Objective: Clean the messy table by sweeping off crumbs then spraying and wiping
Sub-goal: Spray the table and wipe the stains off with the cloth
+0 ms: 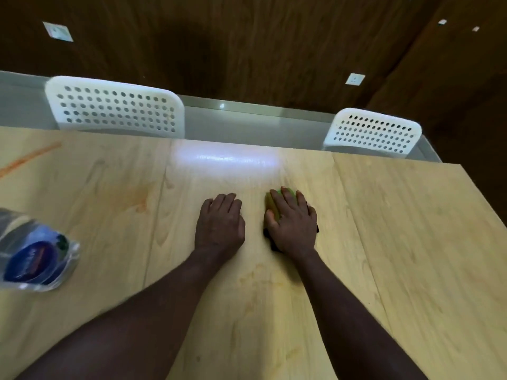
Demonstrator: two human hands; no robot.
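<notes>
A light wooden table fills the lower view. My right hand lies flat on a yellow-green sponge with a dark underside, pressing it to the tabletop near the middle. Only the sponge's left edge and far tip show past my fingers. My left hand rests palm down on the bare wood just left of it, fingers together, holding nothing. Orange smears stain the wood to the left, and a long orange streak runs near the far left edge.
A clear plastic bottle with a blue label, blurred, lies at the left edge. Two white perforated chairs stand behind the table's far edge. Dark wood panelling rises beyond. The table's right corner drops off to dark floor.
</notes>
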